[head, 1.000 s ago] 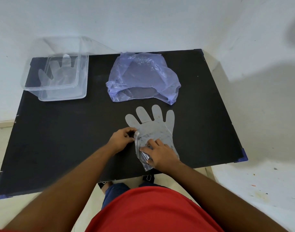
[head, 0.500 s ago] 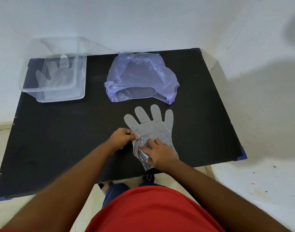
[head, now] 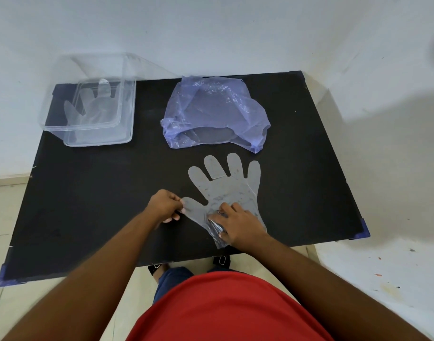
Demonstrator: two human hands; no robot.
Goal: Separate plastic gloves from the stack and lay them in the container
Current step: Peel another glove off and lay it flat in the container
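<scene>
A stack of clear plastic gloves (head: 225, 190) lies flat on the black table (head: 100, 193), fingers pointing away from me. My left hand (head: 165, 205) pinches the thumb of the top glove at the stack's left edge. My right hand (head: 238, 223) presses down on the crumpled cuff end near the table's front edge. The clear plastic container (head: 127, 119) stands at the far left of the table, with a glove (head: 93, 104) lying flat inside it.
A crumpled blue plastic bag (head: 216, 114) lies at the back centre, just beyond the glove stack. A white wall rises behind the table. The table's front edge runs close below my hands. Bare black surface stretches between the container and my left hand.
My left hand has drawn the glove's thumb out to the left, so it now lies spread flat. My right hand stays pressed on the cuff.
</scene>
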